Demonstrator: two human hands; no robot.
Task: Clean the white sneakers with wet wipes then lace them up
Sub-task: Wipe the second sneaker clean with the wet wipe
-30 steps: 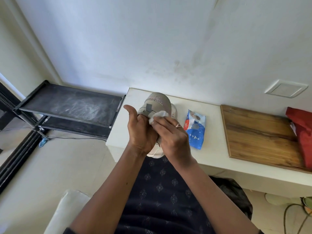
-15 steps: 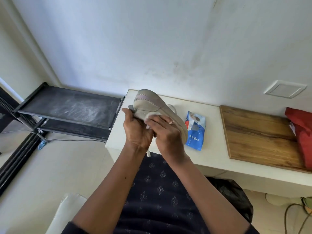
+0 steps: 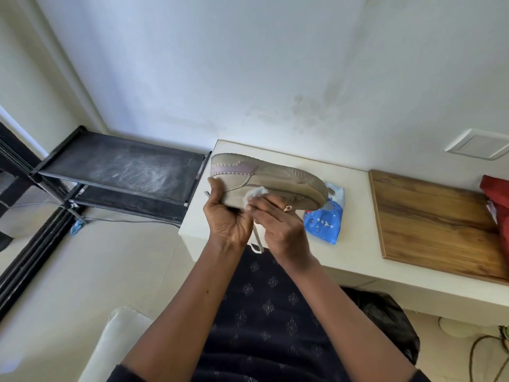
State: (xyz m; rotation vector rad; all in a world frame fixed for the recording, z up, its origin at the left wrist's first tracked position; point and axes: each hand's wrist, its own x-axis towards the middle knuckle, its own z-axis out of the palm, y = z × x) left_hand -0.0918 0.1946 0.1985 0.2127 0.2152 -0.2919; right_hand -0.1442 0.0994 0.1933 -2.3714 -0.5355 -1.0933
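A pale wall [image 3: 248, 64] is seen across the top of the view, with a white cover plate [image 3: 479, 144] set in it at the right. A light floor [image 3: 110, 257] is shown at the left, and on it a black shelf rack [image 3: 124, 166] with 2 tiers is placed against the wall. Just beside the rack, a white table [image 3: 355, 260] is set along the wall. A wooden board [image 3: 429, 219] is laid flat on its right part, and a red object [image 3: 495, 199] is cut off by the right edge. A dark patterned garment [image 3: 264, 312] is seen on the person's lap below the arms. The sneaker [image 3: 275, 177] is held in the air over the table's left end, tipped on its side, with the heel at the left and the sole turned up and away. Its toe is seen in front of a blue wipes pack [image 3: 325, 224], which is laid on the table between the sneaker and the board. The heel end is gripped from below by the left hand [image 3: 228, 221], with the fingers curled under it and the thumb laid along its side. The right hand [image 3: 281, 227] is placed against the sneaker's near side. A bunched wet wipe [image 3: 254, 194] is pinched between its thumb and fingers and pressed to the upper. 1 loose lace [image 3: 257, 241] is seen hanging between the wrists. A ring [image 3: 288, 208] is worn on a right finger.
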